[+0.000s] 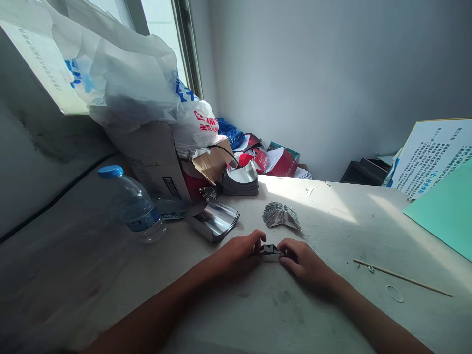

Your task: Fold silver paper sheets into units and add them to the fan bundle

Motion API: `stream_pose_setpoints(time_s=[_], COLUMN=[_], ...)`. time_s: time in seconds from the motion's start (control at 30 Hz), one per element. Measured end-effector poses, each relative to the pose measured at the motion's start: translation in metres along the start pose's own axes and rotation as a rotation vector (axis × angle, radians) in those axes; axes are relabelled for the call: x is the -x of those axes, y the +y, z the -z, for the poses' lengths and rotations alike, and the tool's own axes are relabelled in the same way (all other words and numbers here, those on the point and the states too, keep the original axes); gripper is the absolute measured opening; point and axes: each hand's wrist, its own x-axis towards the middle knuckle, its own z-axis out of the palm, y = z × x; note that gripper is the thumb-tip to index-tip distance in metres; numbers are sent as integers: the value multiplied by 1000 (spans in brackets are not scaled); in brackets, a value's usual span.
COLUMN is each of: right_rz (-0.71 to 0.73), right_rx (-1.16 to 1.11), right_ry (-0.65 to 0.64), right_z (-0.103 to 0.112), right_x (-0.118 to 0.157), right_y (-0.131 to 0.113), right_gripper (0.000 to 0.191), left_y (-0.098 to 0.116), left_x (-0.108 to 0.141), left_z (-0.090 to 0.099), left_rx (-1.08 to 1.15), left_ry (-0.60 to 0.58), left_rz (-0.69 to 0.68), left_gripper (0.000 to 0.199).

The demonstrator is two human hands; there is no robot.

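While sunlight from a window [162, 29] falls across a scuffed white table [332, 216], a grey wall [324, 83] rises behind it, and a cardboard box [151, 157] under a plastic bag [121, 73] stands at the far left, near a water bottle [136, 204]. A small folded foil piece [270, 250] sits on the table, its long axis running left to right; which way it points is unclear. The left hand [236, 254] and right hand [304, 265] are curled, fingertips gripping its opposite ends. A fan-shaped foil bundle [280, 215] lies just beyond.
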Motion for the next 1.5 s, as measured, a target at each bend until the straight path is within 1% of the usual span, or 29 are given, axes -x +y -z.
stream_pose_setpoints(time_s=[0.07, 0.2, 0.27, 0.37, 0.47, 0.5, 0.57, 0.6, 0.67, 0.7, 0.73, 0.8, 0.87, 0.93, 1.03, 1.1, 1.17, 1.23, 1.3, 1.33, 1.4, 1.43, 1.5], right_rz=[7, 5, 46, 155, 224, 234, 258, 275, 319, 342, 363, 401, 422, 397, 239, 107, 21, 15, 49, 35, -64, -117, -183], right_rx=[-10, 15, 86, 180, 177, 166, 146, 142, 158, 177, 200, 230, 216, 146, -37, -221, -471, -683, -767, -797, -929, -1023, -1178], right_ry=[27, 66, 71, 81, 106, 119, 137, 145, 150, 151, 152, 154, 163, 180, 256, 289, 281, 280, 291, 319, 567, 619, 658], right_z=[-1, -6, -10, -16, -17, -17, -14, -13, -11, -11, -11, -12, -15, -18, -18, -16, -14, -15, -18, -20, -22, -22, -18], right_x=[-1, -2, -3, -4, -4, -3, -2, -1, 0, 1, 1, 1, -1, -3, -8, -10, -12, -13, -13, -13, -14, -13, -13], right_y=[0, 2, 2, 2, 1, 2, 4, 5, 8, 9, 10, 12, 12, 11, 12, 12, 11, 7, 2, 0, -1, 0, 2], right_gripper=[6, 3, 2, 11, 20, 22, 24, 25, 28, 30, 31, 33, 34, 35, 32, 32, 34, 33, 27, 25, 23, 24, 27], left_y=[-2, -3, -3, -1, -1, -1, -2, -2, -4, -5, -6, -7, -8, -10, -11, -9, -5, 2, 10, 13, 17, 18, 18], left_x=[-1, -5, -6, -6, -6, -7, -7, -7, -8, -8, -8, -8, -9, -9, -10, -11, -12, -13, -15, -16, -20, -22, -31], left_z=[0, -3, -6, -10, -11, -11, -9, -8, -6, -5, -5, -6, -8, -11, -16, -19, -22, -27, -32, -35, -39, -40, -41], left_rx=[13, -50, -80, -79, 15, 87, 321, 462, 715, 804, 861, 894, 868, 819, 811, 860, 904, 901, 868, 849, 836, 821, 696], left_ry=[-5, 6, 26, 58, 112, 127, 106, 73, -38, -97, -146, -208, -198, -158, -88, -14, 69, 135, 173, 181, 160, 147, 109], left_rz=[-6, -61, -95, -125, -156, -142, -52, 10, 114, 152, 181, 236, 278, 275, 256, 280, 288, 254, 216, 203, 210, 199, 109], left_gripper=[32, 8, 11, 14, 12, 10, 3, 6, 21, 29, 36, 45, 48, 47, 43, 44, 45, 44, 43, 42, 42, 42, 41])
